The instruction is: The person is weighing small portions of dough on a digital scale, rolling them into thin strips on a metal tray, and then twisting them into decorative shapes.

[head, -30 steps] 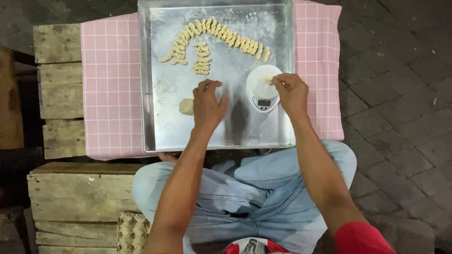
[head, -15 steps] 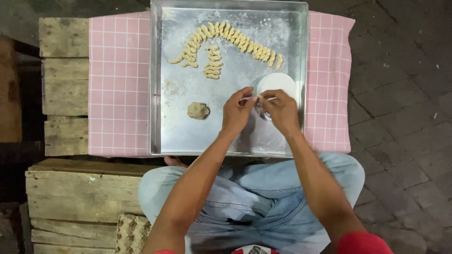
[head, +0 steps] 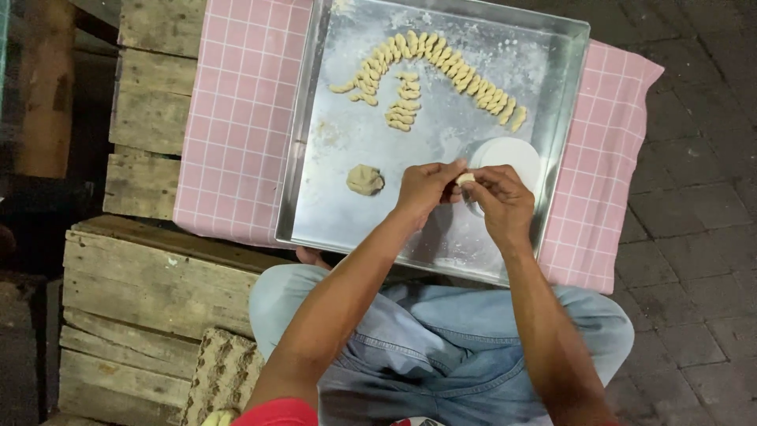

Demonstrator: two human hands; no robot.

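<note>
pinching a small piece of dough (head: 465, 179) between them, the left hand (head: 423, 189) and the right hand (head: 502, 201) meet above the lower right part of a square metal tray (head: 315, 189). the fingertips of both hands close on the pale bit from either side, left hand at its 9 o'clock, right hand at its 3 o'clock, so the piece is held off the tray floor and only partly shows between the fingers.

just at 12 o'clock to 1 o'clock from the right hand lies a round white dish (head: 509, 154), partly covered by that hand. at 9 o'clock from the left hand, near but apart from it, a lump of dough (head: 365, 180) rests on the floured tray floor. toward 12 o'clock, at the far end of the tray, shaped dough pieces (head: 441, 63) lie side by side in a long curved row, with a shorter column of them hanging down from its left half.

the tray sits on a pink checked cloth (head: 236, 118), which shows at 9 o'clock and 3 o'clock of the tray and is spread over wooden crates (head: 150, 110). the person sits at 6 o'clock of the tray in light blue jeans (head: 410, 347), both bare forearms reaching up toward it. paved ground (head: 702, 237) lies at 3 o'clock.
</note>
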